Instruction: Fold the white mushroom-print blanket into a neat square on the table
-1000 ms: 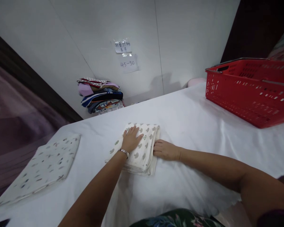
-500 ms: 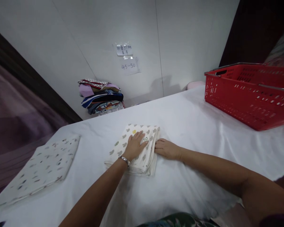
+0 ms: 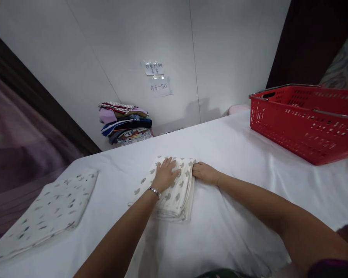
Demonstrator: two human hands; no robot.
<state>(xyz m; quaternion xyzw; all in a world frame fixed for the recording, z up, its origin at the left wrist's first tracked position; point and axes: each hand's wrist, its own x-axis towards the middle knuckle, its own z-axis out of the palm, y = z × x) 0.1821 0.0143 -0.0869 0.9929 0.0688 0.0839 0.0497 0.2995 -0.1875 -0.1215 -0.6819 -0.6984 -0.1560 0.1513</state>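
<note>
A folded white cloth (image 3: pixel 177 197) with a grey mushroom-like print lies in front of me, several layers thick at its right side. Flat on its top rests my left hand (image 3: pixel 164 175), fingers spread, with a bracelet on the wrist. My right hand (image 3: pixel 205 173) is at the cloth's far right corner, its bent fingers closed on the edge; the fingertips are partly hidden. Off to the left, apart from both hands, is another folded white cloth (image 3: pixel 55 210) with small dark leaf-like marks.
White fabric covers the bed-like surface (image 3: pixel 229 150). A red perforated basket (image 3: pixel 295 133) with metal handles stands at the right. Beyond the far edge, a stack of folded clothes (image 3: pixel 126 125) sits by the wall below paper notes (image 3: pixel 159 85). Sheer purplish fabric (image 3: pixel 20 154) hangs at left.
My right hand has slid away from me along the cloth's right edge to its far corner. The left hand has shifted slightly on top, now covering the yellow print. The view has tilted slightly.
</note>
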